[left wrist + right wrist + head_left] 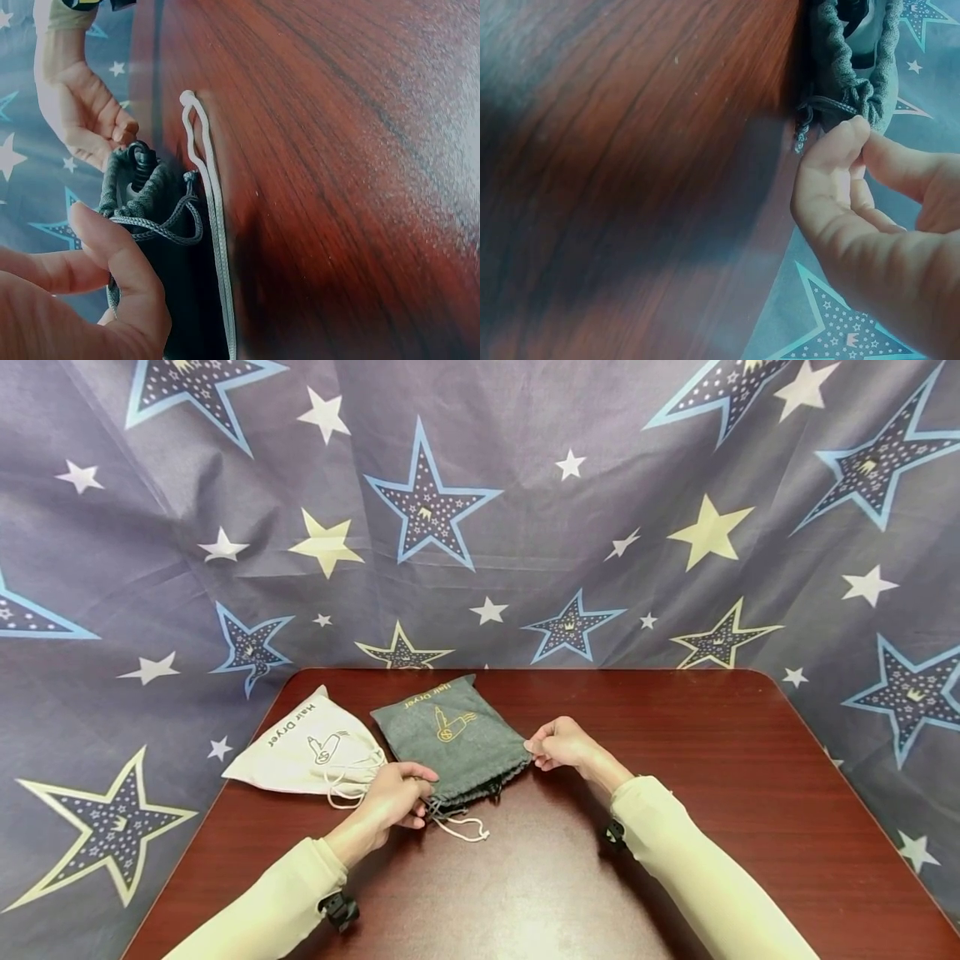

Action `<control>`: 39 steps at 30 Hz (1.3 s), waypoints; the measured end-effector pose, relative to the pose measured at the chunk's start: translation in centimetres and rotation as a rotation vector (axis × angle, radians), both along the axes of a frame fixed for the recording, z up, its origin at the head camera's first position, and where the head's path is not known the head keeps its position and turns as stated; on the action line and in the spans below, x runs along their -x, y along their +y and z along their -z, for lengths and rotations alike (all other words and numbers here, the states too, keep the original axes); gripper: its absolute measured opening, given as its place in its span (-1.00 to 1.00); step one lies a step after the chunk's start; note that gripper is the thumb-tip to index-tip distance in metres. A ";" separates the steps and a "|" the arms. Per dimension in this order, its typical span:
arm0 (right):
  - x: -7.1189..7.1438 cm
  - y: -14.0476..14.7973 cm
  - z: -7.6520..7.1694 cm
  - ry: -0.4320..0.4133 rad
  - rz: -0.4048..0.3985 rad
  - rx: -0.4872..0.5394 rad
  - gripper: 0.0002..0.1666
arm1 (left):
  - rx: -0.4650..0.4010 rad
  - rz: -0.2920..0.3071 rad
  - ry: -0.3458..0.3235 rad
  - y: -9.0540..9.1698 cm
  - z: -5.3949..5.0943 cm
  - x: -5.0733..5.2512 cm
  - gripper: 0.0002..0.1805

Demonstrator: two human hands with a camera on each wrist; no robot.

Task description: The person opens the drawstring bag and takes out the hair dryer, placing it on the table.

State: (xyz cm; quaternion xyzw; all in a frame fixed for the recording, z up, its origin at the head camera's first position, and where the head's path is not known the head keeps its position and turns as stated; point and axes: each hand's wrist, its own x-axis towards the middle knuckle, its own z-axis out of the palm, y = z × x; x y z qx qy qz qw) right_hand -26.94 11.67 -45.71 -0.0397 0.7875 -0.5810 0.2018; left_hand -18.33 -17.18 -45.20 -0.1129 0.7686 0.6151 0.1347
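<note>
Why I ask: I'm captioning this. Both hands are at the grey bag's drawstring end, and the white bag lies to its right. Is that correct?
Not quite: the white bag lies to the left of the grey bag, as the head view shows. The left hand and right hand are at the grey bag's drawstring end.

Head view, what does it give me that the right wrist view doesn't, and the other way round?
Only the head view shows the white bag, the left hand and the gold print on the gray bag. Only the right wrist view looks clearly into that bag's mouth, with something black there, too cropped to identify. Both show the right hand at the gray bag's edge, the table and the star curtain.
</note>
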 end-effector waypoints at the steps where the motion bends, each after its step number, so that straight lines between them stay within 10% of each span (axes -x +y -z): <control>1: 0.0 0.0 -0.1 0.003 0.001 -0.001 -0.86 | 0.002 0.000 0.000 0.0 0.0 0.0 -0.69; 11: -0.3 0.0 -0.3 -0.014 -0.041 -0.014 -0.81 | -0.011 -0.028 0.023 0.7 0.1 -0.4 -0.80; 23: -0.5 0.2 0.1 -0.004 -0.176 -0.151 -0.69 | 0.297 0.033 0.224 1.7 0.5 -0.9 -0.44; 39: -0.9 -1.0 0.2 0.122 -0.071 -0.255 -0.67 | 0.359 0.026 0.256 2.9 1.4 0.5 -0.67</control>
